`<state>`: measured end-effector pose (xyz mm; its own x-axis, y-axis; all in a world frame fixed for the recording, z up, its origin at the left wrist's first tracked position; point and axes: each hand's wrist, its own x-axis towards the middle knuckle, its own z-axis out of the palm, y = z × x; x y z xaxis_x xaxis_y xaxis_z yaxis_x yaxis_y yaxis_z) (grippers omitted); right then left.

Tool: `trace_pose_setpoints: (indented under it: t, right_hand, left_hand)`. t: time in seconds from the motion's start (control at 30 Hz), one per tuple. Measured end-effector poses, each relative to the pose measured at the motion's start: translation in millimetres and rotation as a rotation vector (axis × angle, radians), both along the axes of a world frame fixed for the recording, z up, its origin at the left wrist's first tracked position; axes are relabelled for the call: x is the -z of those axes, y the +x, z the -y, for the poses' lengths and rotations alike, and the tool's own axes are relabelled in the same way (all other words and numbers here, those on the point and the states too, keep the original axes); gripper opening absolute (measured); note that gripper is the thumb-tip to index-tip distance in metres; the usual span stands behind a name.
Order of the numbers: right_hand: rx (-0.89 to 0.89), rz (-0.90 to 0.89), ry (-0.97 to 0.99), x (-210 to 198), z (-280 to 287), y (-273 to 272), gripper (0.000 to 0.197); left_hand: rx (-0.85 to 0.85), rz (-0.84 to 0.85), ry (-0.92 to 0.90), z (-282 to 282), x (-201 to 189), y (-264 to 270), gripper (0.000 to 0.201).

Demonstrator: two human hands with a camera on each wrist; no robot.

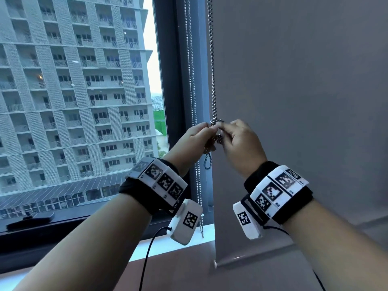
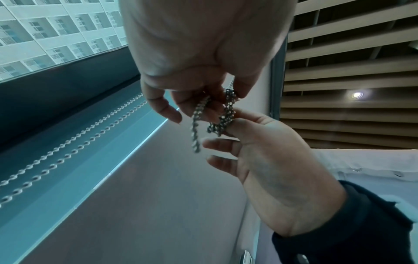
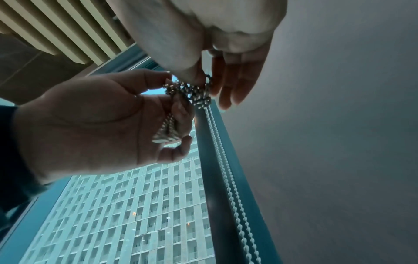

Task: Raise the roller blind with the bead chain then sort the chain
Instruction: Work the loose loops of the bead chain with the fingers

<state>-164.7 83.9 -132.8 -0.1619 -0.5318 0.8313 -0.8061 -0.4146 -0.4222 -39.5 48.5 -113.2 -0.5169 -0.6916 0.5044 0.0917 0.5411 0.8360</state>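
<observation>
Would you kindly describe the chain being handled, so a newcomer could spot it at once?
Start at the grey roller blind right of the window. Along its left edge hangs a dark, twisted bead chain, bunched where the left hand and right hand pinch it. The paler chains nearby hang straight and untouched.

You are looking out through a window (image 1: 84, 101) at a tall grey apartment block (image 1: 69, 70) that is filling most of the glass. A dark window frame (image 1: 168, 59) is running up beside the pane, and a pale sill (image 1: 165, 246) is lying along the bottom. A second, thinner white chain (image 1: 194, 101) is hanging against the frame. Overhead, a slatted ceiling (image 2: 350, 71) is showing in your left wrist view, with a small round downlight (image 2: 356, 94) glowing between slats.
</observation>
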Motion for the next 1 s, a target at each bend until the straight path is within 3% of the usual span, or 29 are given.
trace_pose_setpoints:
  t: [0.13, 0.23, 0.33, 0.4, 0.7, 0.83, 1.0]
  right_hand:
    - [-0.275, 0.193, 0.149, -9, -1, 5, 0.022]
    - [-0.527, 0.359, 0.285, -14, -8, 4, 0.018]
    - [-0.721, 0.562, 0.368, -16, -12, 3, 0.024]
    - [-0.775, 0.590, 0.385, -19, -12, 4, 0.031]
    - [-0.407, 0.102, 0.350, -22, -6, -2, 0.016]
    - [-0.298, 0.016, 0.290, -22, -10, 2, 0.019]
    - [-0.150, -0.025, 0.205, -15, -7, 1, 0.023]
  left_hand:
    - [0.157, -0.032, 0.178, -1, 2, 2, 0.011]
    - [0.222, 0.008, 0.204, -1, 6, 6, 0.012]
    - [0.286, 0.054, 0.249, -3, 9, 8, 0.016]
    - [0.326, 0.067, 0.286, -5, 11, 8, 0.020]
    - [0.281, 0.058, 0.231, -2, 16, 19, 0.018]
    - [0.145, 0.107, 0.121, 0, 15, 23, 0.018]
    - [0.129, 0.025, 0.050, -1, 12, 25, 0.017]
